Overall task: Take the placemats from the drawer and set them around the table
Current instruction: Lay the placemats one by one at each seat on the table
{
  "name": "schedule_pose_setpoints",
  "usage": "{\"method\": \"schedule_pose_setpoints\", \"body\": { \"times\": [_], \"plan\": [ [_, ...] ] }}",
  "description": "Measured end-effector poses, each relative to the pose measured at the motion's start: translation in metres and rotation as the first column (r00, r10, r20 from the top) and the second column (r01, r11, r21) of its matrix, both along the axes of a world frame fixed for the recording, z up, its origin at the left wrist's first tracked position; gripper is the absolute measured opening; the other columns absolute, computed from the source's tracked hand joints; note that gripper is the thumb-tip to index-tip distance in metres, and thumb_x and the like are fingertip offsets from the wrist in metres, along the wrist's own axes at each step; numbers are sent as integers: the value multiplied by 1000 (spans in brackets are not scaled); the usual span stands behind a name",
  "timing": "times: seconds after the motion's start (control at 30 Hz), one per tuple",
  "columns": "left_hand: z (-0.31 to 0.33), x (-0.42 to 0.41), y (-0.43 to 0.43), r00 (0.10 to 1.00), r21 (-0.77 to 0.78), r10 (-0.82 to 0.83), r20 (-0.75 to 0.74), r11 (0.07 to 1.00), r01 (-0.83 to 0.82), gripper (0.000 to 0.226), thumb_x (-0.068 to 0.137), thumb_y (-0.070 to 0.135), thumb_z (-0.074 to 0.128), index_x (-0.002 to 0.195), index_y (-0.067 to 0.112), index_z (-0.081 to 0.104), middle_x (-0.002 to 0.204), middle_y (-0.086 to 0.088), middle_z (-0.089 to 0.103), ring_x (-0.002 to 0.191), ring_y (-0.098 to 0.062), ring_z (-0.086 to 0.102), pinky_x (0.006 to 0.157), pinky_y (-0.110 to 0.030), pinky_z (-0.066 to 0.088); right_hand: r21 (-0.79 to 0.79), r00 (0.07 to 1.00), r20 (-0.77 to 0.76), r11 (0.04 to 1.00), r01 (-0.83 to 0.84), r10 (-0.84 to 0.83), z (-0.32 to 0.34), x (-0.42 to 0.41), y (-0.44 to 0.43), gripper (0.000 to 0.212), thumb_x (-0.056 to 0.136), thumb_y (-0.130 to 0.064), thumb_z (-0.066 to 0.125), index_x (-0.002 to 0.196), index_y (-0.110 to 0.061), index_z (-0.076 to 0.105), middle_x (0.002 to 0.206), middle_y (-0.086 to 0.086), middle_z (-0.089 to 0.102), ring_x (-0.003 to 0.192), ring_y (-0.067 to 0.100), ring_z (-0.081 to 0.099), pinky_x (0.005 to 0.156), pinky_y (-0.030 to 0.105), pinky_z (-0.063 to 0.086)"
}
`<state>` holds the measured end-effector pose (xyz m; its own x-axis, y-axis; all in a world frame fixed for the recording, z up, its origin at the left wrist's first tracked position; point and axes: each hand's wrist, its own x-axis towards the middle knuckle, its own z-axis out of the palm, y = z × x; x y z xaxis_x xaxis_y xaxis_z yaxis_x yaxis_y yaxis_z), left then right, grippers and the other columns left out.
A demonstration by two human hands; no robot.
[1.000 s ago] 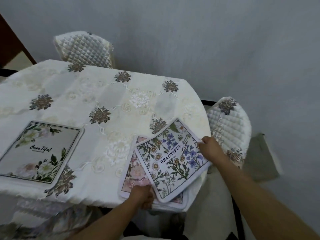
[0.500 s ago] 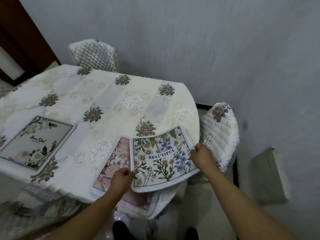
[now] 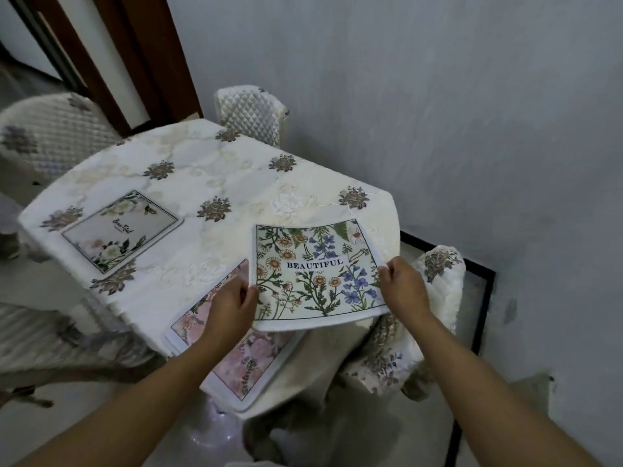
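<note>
Grey plaster wall [image 3: 438, 96] fills the far and right side of what we see, and a dark wooden door frame [image 3: 135, 62] stands at the far left. Before the wall is the table [image 3: 209, 170], covered with a cream cloth that has brown flower patches. Quilted chairs stand around it: one at the far edge [image 3: 249, 112], one at the left [image 3: 47, 136] and one at the right [image 3: 438, 298], close to our right arm.

We hold the wildflower placemat [image 3: 317, 274], printed with the word BEAUTIFUL, by its two short sides. Our left hand [image 3: 229, 308] pinches its left edge, with the thumb on top and the fingers closed under it. Our right hand [image 3: 404, 291] pinches the right edge in the same way. The mat bends a little between the hands; its near edge hangs past the table edge, and we cannot tell if its far part touches the cloth.

Under it and under our left hand lies the pink placemat [image 3: 242, 358], turned at an angle at the near corner of the table, with its near end over the edge. We think more mats are stacked below it, but it is not clear. The pale placemat [image 3: 121, 230], with white flowers, lies flat on the left side of the table, well apart from the other two.
</note>
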<state>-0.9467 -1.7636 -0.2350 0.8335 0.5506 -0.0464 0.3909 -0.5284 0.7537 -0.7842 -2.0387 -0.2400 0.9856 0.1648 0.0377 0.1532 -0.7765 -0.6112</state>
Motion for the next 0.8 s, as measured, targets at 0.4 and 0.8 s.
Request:
{"method": "schedule_pose_setpoints", "body": {
  "times": [0.4, 0.8],
  "plan": [
    [-34, 62, -40, 995, 35, 12, 96, 999, -15, 25, 98, 38, 45, 77, 25, 48, 72, -2, 56, 63, -18, 54, 49, -32, 42, -126, 993, 111, 992, -28, 42, -19, 82, -39, 29, 102, -34, 41, 91, -9, 53, 82, 9, 58, 72, 27, 52, 60, 33, 34],
    [-49, 145, -161, 928, 93, 369, 46, 924, -371, 27, 99, 34, 47, 76, 21, 47, 70, 0, 51, 62, -12, 48, 50, -27, 30, -145, 896, 112, 899, -414, 431, -47, 264, -61, 28, 102, -35, 41, 89, -11, 50, 81, 4, 50, 67, 24, 47, 56, 32, 31]
  ]
}}
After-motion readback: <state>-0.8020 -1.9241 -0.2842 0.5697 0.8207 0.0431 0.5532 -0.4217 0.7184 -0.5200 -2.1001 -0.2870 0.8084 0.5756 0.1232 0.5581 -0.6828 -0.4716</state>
